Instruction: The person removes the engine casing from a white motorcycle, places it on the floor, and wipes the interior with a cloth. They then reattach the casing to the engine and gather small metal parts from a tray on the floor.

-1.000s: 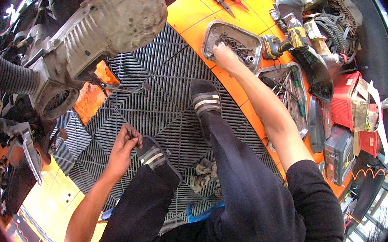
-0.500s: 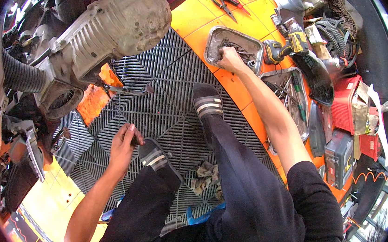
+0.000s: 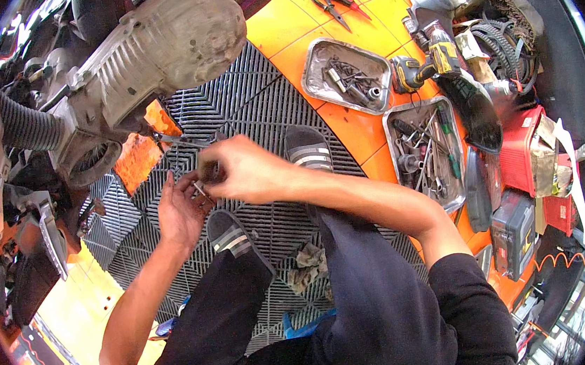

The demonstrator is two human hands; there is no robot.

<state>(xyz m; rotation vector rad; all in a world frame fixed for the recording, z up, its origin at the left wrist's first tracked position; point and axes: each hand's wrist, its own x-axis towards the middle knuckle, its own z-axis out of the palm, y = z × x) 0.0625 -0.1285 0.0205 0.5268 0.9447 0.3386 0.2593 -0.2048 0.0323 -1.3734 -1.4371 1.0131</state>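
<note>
Metal part: a small metal fastener (image 3: 199,188) sits between both hands, above the black ribbed floor mat (image 3: 250,109) — its exact kind is too small to tell.
Left hand (image 3: 181,211): palm up, fingers curled loosely, its grip half closed under the fastener.
Right hand (image 3: 238,168): reaches across from the right, its grip narrow — fingertips pinch the fastener over the left palm.
Feet: two black striped slippers (image 3: 309,149) rest on the mat, just below the hands.
Nearby: a grey engine casing (image 3: 153,48) lies beyond the hands; two metal trays (image 3: 312,61) of sockets and tools sit on the orange floor, well apart to the right, with a yellow cordless drill (image 3: 429,65) between them.
</note>
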